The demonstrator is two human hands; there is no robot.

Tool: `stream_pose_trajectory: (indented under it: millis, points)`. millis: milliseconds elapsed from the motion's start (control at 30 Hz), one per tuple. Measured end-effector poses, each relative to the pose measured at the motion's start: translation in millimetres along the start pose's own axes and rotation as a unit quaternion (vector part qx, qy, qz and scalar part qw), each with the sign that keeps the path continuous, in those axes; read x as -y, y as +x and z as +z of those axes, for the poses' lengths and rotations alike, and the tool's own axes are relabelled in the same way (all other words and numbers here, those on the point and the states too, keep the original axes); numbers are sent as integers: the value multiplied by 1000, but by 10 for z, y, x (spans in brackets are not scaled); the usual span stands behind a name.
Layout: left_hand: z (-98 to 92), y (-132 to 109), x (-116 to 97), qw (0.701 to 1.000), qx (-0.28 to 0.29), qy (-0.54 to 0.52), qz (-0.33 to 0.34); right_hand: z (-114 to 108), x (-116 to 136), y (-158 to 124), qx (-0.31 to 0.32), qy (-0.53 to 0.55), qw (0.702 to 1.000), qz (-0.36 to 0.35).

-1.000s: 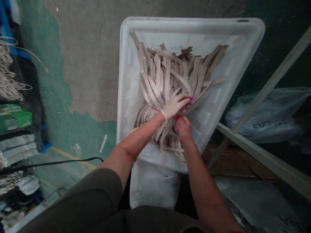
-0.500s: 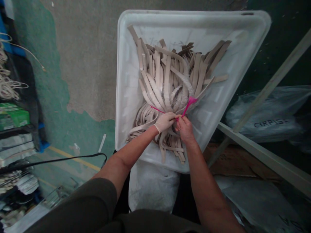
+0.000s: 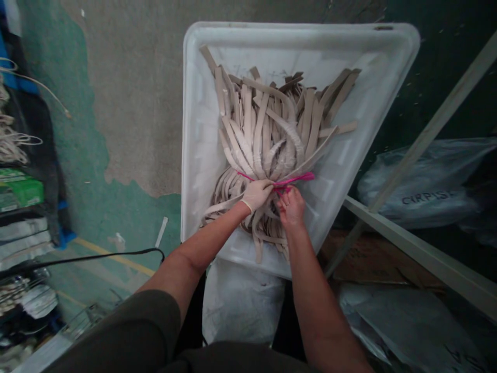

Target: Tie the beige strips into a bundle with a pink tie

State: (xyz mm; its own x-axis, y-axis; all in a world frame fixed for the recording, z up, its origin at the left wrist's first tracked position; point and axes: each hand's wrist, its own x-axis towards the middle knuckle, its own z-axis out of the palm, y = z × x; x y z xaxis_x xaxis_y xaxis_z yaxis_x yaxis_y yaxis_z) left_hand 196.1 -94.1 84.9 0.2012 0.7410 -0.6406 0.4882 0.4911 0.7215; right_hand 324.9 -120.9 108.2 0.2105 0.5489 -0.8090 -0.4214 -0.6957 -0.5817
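Observation:
A bundle of beige strips lies fanned out in a tilted white plastic tub. A pink string runs round the waist of the bundle. My left hand, in a white glove, is closed and pinches the string at the middle of the bundle. My right hand, bare, is closed on the string just to the right, and the string's loose end sticks out toward the right. The two hands almost touch.
The tub rests on a white sack. A grey metal frame bar crosses at the right, with plastic-wrapped bags behind it. At the left, a black cable lies on the green floor beside stacked goods.
My left hand came back from over the strips to the bundle's waist and pinched the string. The pink end swung from pointing up to lying out to the right.

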Motion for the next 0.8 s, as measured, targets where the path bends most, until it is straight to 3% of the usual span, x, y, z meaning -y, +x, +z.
stream_pose_trajectory:
  millis: [133, 267, 367, 467, 533, 600, 667, 800]
  points:
    - [-22, -38, -8, 992, 56, 85, 74, 136, 31, -87, 21, -111, 990, -87]
    - [-31, -33, 51, 982, 95, 101, 129, 205, 83, -25, 73, -202, 971, -110]
    - [-21, -13, 87, 988, 73, 74, 112, 196, 107, -7, 90, -242, 958, -127]
    - [-27, -15, 77, 992, 54, 42, 108, 112, 107, -31, 31, -254, 949, -186]
    - [-45, -25, 60, 993, 42, 17, 110, 25, 82, -38, 7, -305, 924, -232]
    - [-66, -31, 46, 994, 37, -8, 104, -63, 46, -26, 20, -373, 891, -258]
    - [-81, -26, 40, 996, 36, -25, 81, -138, 18, -3, 23, -411, 874, -256]
    - [-93, 2, 38, 997, 28, -74, 25, -229, 14, 17, 4, -421, 884, -204]
